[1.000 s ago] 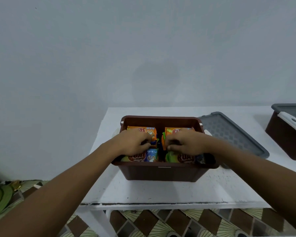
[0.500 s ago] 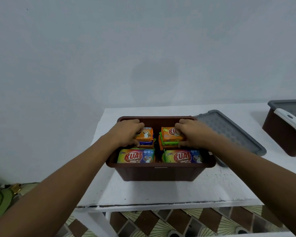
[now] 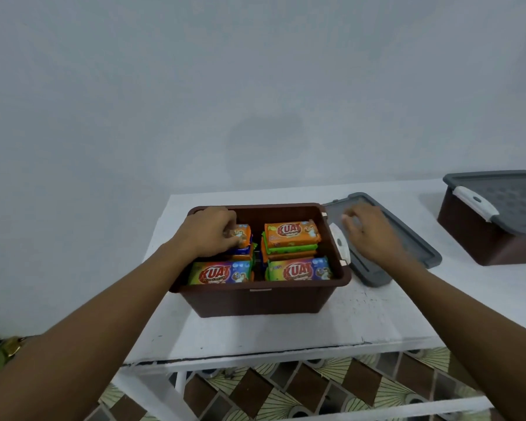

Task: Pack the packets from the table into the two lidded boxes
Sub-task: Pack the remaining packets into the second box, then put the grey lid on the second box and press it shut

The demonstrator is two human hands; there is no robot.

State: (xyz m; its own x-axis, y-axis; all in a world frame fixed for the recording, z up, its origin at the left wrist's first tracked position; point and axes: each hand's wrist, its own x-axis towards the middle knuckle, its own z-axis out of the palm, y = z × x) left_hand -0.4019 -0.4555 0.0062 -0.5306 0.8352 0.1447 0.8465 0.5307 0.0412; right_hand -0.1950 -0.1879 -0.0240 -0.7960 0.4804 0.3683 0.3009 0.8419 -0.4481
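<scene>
The right hand (image 3: 368, 232) shifts from brown box (image 3: 255, 302) to grey lid (image 3: 419, 247).
Its fingers hang loosely curled over the lid, grasping nothing. The left hand (image 3: 208, 235) still curls its fingers on the back-left orange packet (image 3: 243, 235); all KUAT packets (image 3: 298, 270) sit in the box on the counter (image 3: 286, 335).

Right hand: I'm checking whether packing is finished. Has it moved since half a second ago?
Yes. The right hand left the brown box and went rightward, past its rim, over the grey lid.
</scene>
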